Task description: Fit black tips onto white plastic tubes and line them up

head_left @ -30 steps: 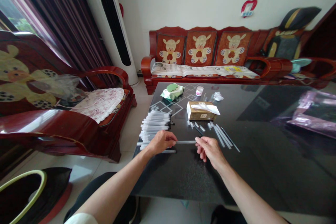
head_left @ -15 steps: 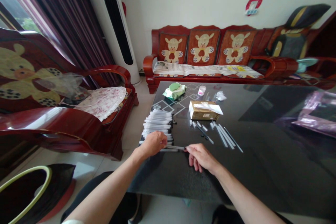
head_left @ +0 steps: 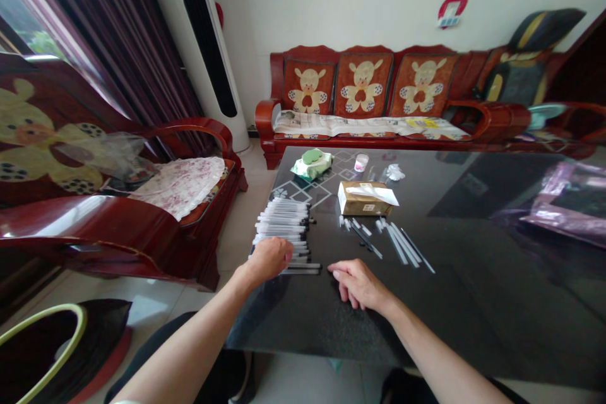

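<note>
slim frosted pens, glossy table, left hand curled, hold unclear, right hand loosely unclenched

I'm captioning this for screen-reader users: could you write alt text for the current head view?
A person's left hand is over a row of pens on a black table, while the right hand, near the row's closest pens, holds nothing visible. Beyond lie loose tubes, a tissue box and a pack of wipes.
</note>
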The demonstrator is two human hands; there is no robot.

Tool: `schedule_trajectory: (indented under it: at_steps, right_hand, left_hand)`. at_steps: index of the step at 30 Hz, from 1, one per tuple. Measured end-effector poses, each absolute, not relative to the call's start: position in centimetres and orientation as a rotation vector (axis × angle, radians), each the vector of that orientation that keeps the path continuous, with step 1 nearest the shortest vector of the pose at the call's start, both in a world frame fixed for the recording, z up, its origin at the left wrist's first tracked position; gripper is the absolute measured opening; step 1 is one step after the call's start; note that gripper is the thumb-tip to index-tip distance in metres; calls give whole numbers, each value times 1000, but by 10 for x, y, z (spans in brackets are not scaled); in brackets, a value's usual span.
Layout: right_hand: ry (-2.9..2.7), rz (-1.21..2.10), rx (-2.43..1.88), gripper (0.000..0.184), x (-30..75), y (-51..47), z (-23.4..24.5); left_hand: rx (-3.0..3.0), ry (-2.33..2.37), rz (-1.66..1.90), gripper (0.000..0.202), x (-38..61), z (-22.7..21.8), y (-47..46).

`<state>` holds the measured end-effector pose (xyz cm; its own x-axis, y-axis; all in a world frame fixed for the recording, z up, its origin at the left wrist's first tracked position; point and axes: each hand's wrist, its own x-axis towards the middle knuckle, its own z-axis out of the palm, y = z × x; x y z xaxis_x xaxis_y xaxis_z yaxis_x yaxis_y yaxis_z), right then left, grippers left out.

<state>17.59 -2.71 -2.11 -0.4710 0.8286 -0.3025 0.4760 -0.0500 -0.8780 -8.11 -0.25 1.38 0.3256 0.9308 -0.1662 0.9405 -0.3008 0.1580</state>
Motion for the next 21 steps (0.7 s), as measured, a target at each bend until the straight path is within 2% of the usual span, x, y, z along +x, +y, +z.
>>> schedule_trajectory:
  at_steps: [13, 18, 21]
  right_hand:
    - [-1902, 1269, -1573, 40, 191, -18, -11]
    - [-1843, 825, -1876, 31, 235, 3, 3]
    - [-1789, 500, -2112, 20, 269, 13, 10]
  left_hand:
    - [2352, 1614, 43, 13, -72, 17, -2]
    - [2318, 1531, 216, 12, -53, 20, -4]
    - [2181, 1388, 456, 11, -39, 21, -7]
